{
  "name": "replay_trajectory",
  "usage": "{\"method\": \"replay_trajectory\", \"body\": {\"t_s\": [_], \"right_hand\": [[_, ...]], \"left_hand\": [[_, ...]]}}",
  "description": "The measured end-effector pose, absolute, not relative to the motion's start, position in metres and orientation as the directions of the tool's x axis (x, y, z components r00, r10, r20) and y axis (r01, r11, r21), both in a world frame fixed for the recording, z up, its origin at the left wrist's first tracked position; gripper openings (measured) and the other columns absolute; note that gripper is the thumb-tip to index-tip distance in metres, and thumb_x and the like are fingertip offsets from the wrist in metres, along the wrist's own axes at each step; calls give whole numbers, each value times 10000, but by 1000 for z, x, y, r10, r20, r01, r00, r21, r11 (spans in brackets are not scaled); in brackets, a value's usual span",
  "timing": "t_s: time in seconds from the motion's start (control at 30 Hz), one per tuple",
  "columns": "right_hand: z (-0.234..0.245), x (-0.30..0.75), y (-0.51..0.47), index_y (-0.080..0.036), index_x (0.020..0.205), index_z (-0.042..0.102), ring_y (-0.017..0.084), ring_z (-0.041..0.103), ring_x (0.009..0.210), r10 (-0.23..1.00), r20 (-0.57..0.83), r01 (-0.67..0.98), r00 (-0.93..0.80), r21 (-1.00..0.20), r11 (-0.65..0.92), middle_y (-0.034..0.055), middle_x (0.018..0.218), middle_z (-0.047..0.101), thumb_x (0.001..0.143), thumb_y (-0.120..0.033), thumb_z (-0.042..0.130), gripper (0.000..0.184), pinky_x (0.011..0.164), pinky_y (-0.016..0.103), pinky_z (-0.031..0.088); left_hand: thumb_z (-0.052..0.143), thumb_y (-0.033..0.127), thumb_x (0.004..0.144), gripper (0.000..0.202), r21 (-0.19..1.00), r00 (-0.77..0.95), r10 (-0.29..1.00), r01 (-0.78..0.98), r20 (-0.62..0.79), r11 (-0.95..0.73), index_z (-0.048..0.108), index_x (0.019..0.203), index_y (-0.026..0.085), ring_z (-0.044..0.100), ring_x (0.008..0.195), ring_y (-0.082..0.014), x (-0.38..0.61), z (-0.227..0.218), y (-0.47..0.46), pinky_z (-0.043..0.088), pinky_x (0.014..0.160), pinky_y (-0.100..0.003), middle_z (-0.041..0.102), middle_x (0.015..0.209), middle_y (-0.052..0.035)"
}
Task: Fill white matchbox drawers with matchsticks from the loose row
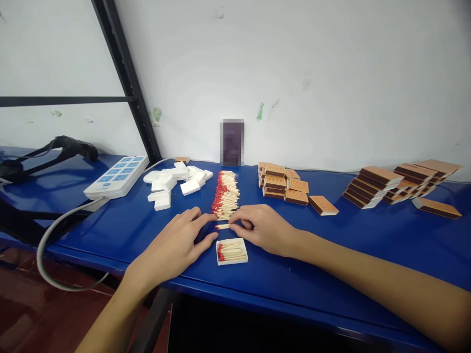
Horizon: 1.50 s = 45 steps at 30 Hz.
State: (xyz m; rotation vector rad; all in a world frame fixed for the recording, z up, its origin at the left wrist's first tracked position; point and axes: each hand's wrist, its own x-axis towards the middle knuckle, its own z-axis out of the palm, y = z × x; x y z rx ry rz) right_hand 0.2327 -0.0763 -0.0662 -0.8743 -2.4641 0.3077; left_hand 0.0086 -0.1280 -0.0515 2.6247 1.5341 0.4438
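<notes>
A long pile of red-tipped matches (227,196) lies on the blue table, heads to the left. My right hand (263,228) pinches a few matches (222,226) by their bare ends, just in front of the pile. My left hand (176,240) rests on the left with thumb and forefinger apart; its forefinger tip reaches the pile's near left corner. Nothing shows between its fingers. Close in front of both hands sits a white matchbox tray (232,264), holding several matches with their heads to the left.
White trays (162,184) are heaped left of the pile. Brown matchbox sleeves (283,184) stand in stacks on the right, with more matchboxes (375,184) farther right. A white power strip (117,179) with its cable lies at left. A blurred dark rectangle (231,142) is by the wall.
</notes>
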Motion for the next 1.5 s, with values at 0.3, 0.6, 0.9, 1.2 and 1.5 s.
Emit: {"method": "replay_trajectory", "body": {"t_s": [0.3, 0.6, 0.9, 1.2, 1.5], "right_hand": [[-65, 232, -78, -164, 986, 701, 93, 431, 554, 673, 358, 559, -648, -377, 739, -35, 609, 526, 869, -211, 590, 168, 574, 226, 308], [-66, 233, -77, -178, 992, 711, 98, 467, 579, 641, 380, 526, -667, -369, 766, -19, 647, 578, 870, -175, 576, 181, 590, 224, 325], [-66, 233, -77, -195, 984, 717, 98, 455, 571, 637, 370, 536, -676, -346, 770, -20, 643, 569, 885, -203, 574, 173, 576, 229, 303], [-62, 233, -79, -229, 1175, 678, 105, 446, 558, 666, 327, 570, -670, -348, 745, -23, 637, 573, 894, -210, 546, 311, 569, 231, 306], [-65, 233, -77, -188, 923, 731, 98, 469, 571, 635, 358, 532, -685, -350, 771, -16, 636, 577, 881, -184, 565, 171, 580, 227, 314]], "left_hand": [[388, 480, 978, 446, 183, 444, 875, 860, 194, -477, 508, 1344, 255, 484, 1256, -311, 7, -56, -127, 421, 1014, -477, 571, 1287, -91], [395, 470, 980, 448, 181, 466, 863, 848, 196, -499, 518, 1331, 221, 471, 1282, -307, 7, -56, -126, 397, 1054, -490, 572, 1310, -100], [399, 467, 980, 443, 191, 470, 859, 841, 204, -506, 526, 1328, 224, 477, 1277, -299, 6, -57, -125, 388, 1065, -478, 584, 1295, -90], [420, 418, 980, 370, 193, 509, 831, 812, 225, -550, 579, 1245, 214, 540, 1200, -275, 8, -54, -127, 424, 1030, -433, 626, 1212, -74], [435, 392, 975, 342, 243, 507, 836, 801, 212, -547, 569, 1250, 238, 545, 1172, -262, 8, -53, -128, 407, 1040, -456, 644, 1130, -58]]}}
